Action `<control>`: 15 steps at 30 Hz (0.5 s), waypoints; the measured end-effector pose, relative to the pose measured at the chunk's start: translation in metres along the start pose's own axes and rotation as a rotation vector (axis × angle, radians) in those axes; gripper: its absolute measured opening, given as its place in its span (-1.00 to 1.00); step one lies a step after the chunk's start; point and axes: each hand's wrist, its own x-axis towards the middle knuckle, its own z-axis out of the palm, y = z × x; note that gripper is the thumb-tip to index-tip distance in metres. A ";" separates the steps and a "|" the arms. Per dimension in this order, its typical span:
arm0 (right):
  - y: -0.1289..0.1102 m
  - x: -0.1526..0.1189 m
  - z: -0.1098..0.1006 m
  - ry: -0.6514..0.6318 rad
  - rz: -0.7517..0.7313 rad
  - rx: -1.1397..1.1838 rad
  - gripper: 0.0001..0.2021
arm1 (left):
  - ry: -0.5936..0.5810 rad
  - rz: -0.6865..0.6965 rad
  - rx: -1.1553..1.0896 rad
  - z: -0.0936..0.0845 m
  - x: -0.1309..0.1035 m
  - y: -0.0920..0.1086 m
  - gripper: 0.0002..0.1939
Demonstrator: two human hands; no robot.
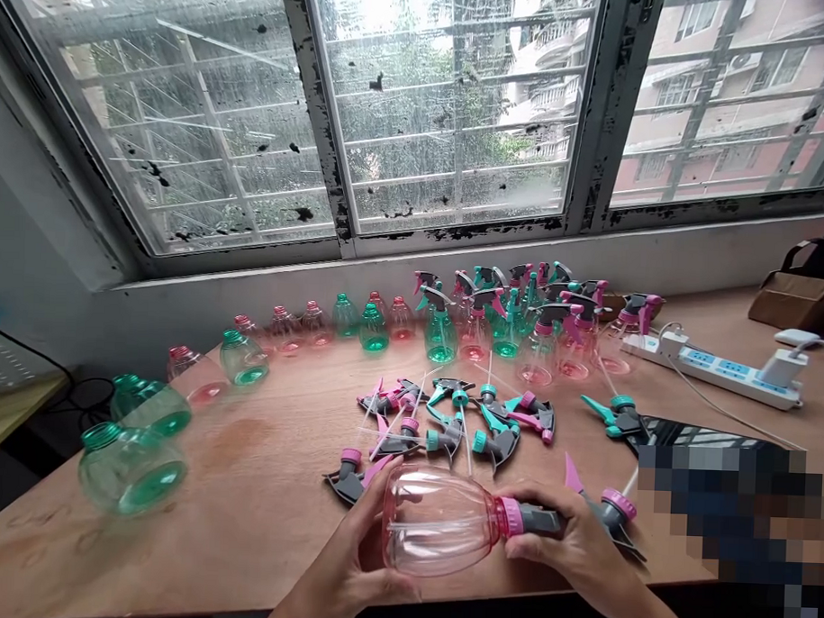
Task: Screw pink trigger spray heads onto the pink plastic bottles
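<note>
A clear pink spray bottle (438, 522) lies sideways in the air above the table's front edge. My left hand (353, 564) is wrapped round its base, thumb below and fingers behind. At the neck, my right hand (572, 540) grips a grey spray head (538, 520) with a pink collar, which sits on the bottle mouth; its trigger is hidden by my fingers. A thin tube shows inside the bottle. Beyond my hands lies a pile of loose spray heads (449, 418) in pink, teal and grey. Another pink-collared spray head (618, 510) lies right of my right hand.
Open green bottles (132, 470) and pink bottles (289, 332) stand at the left and back. Several bottles with spray heads (475, 334) are grouped by the window wall. A power strip (721, 367), a dark flat panel (711, 437) and a brown bag (797, 300) lie right.
</note>
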 end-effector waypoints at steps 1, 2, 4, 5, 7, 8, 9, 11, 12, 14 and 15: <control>0.000 0.000 0.000 -0.003 0.002 0.002 -0.72 | 0.006 -0.004 -0.003 0.001 0.000 0.000 0.08; 0.000 0.001 0.000 -0.011 0.007 0.007 -0.73 | 0.012 -0.002 0.000 0.001 -0.001 0.000 0.09; 0.000 0.001 0.000 -0.006 0.027 0.029 -0.74 | 0.043 0.046 0.055 0.001 -0.001 -0.001 0.09; -0.001 0.001 0.001 -0.001 0.038 0.046 -0.73 | 0.065 0.093 0.111 0.000 -0.001 -0.003 0.07; -0.002 0.002 0.001 -0.002 0.050 0.082 -0.72 | 0.106 0.205 0.257 -0.002 -0.001 -0.007 0.04; -0.002 0.002 0.001 -0.005 0.052 0.098 -0.72 | 0.123 0.259 0.335 -0.003 -0.001 -0.008 0.04; -0.003 0.001 0.001 -0.014 0.055 0.110 -0.73 | 0.140 0.309 0.409 -0.004 0.000 -0.010 0.03; -0.005 0.001 0.000 -0.032 0.066 0.129 -0.73 | 0.165 0.387 0.539 -0.006 0.000 -0.011 0.03; -0.006 0.000 0.000 -0.035 0.069 0.142 -0.73 | 0.168 0.425 0.602 -0.007 0.000 -0.010 0.03; -0.008 0.000 -0.002 -0.051 0.085 0.175 -0.72 | 0.161 0.507 0.719 -0.008 0.003 -0.003 0.04; -0.010 0.000 -0.004 -0.050 0.092 0.185 -0.72 | 0.155 0.540 0.770 -0.008 0.005 0.002 0.05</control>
